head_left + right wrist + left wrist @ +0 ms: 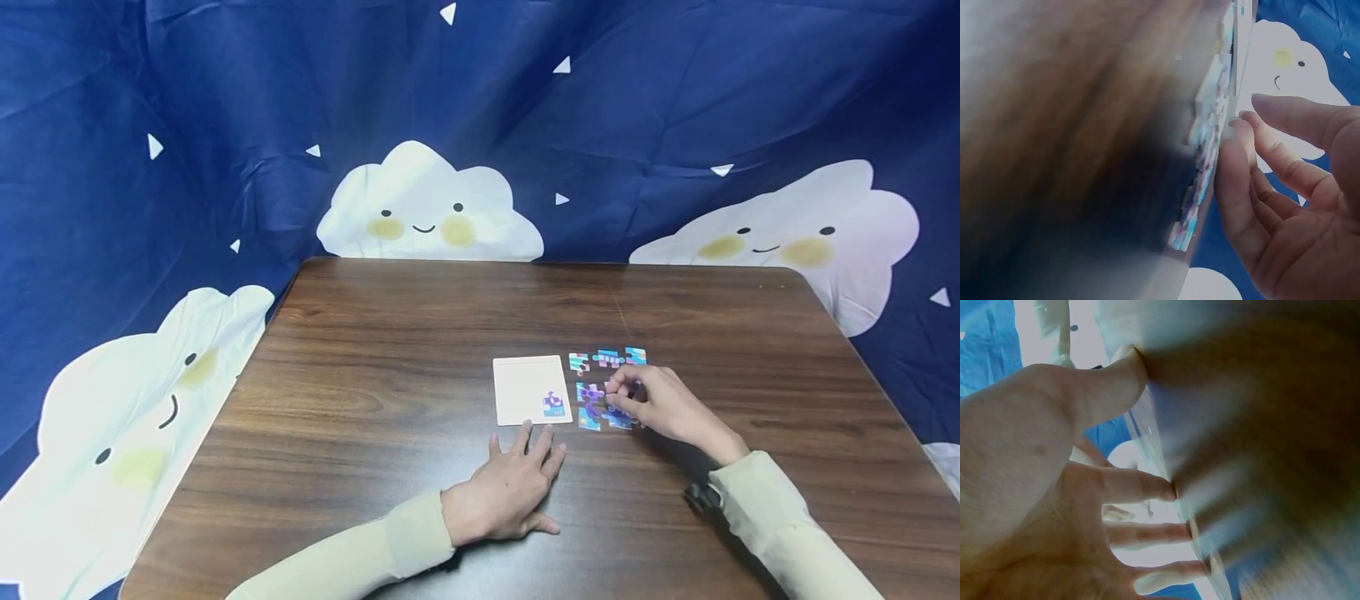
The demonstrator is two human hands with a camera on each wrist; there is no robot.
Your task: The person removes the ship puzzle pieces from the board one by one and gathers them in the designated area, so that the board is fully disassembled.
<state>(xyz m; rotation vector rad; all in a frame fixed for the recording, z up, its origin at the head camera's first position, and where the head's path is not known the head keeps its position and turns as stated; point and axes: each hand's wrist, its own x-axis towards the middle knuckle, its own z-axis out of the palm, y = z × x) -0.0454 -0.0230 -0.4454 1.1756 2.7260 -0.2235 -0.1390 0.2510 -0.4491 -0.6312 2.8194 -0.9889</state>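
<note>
A white square puzzle board [525,385] lies on the table, with a small patch of joined purple and blue pieces [553,406] in its lower right corner. My left hand [507,490] rests on the tabletop, fingers spread, the fingertips at the board's front edge; whether they touch it I cannot tell. Right of the board lie several loose jigsaw pieces [589,391] in rough rows. Over them hovers my right hand [663,406], its fingers bent. In the right wrist view its thumb [1297,120] stands apart from the fingers, with no piece visible between. Some pieces are hidden under this hand.
The brown wooden table [360,333] has rounded far corners. Behind it hangs a dark blue curtain [600,108] printed with smiling clouds and white triangles. A black band [701,498] shows at the right wrist, below the sleeve cuff.
</note>
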